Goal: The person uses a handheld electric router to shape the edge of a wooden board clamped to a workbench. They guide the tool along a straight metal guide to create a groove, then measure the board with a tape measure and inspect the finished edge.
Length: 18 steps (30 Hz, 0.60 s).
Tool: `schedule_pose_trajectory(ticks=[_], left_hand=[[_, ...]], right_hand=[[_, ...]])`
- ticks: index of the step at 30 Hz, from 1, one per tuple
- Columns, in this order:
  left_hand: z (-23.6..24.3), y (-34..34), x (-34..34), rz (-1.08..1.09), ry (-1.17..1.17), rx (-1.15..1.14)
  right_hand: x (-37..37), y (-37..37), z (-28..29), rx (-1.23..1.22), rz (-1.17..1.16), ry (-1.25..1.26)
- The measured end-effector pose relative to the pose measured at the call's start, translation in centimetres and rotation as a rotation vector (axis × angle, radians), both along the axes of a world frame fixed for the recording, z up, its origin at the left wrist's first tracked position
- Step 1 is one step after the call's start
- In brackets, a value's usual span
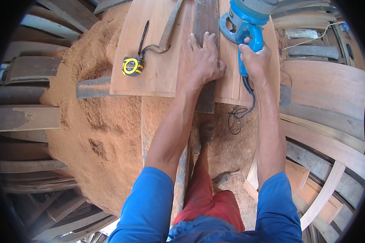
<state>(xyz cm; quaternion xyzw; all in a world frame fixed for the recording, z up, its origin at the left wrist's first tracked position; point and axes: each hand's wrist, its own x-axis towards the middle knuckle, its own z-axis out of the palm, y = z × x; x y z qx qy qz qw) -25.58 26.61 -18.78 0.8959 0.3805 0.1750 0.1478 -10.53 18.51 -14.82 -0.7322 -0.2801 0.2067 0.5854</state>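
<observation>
My right hand [256, 60] is wrapped around the handle of a blue router [253, 38], whose round base rests on a light wooden panel [154, 85]. My left hand [207, 60] lies with fingers apart on a dark straight board [205, 97] placed lengthwise over the panel, and presses on it beside the router. Left of that hand are a yellow and black tape measure [132, 66] with a dark wrist strap, a thin black pen or pencil [143, 38] and a narrow curved strip of wood [171, 24]. The router's cord [249, 87] hangs off the panel's near edge.
Reddish sawdust [93, 141] is heaped on the left. Stacked boards [26, 117] line the left side, and more planks [324, 87] lie on the right. A beam [92, 87] juts out from under the panel. My feet stand below, between the sawdust and planks.
</observation>
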Motion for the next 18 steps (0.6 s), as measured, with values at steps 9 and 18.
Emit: schedule_pose_trajectory(ticks=[9, 18], left_hand=[[1.6, -0.3, -0.5, 0.004, 0.034, -0.003], [1.8, -0.5, -0.2, 0.009, -0.035, -0.049]], right_hand=[[-0.1, 0.3, -0.1, -0.053, 0.014, 0.005], [-0.7, -0.2, 0.1, -0.027, -0.020, 0.029]])
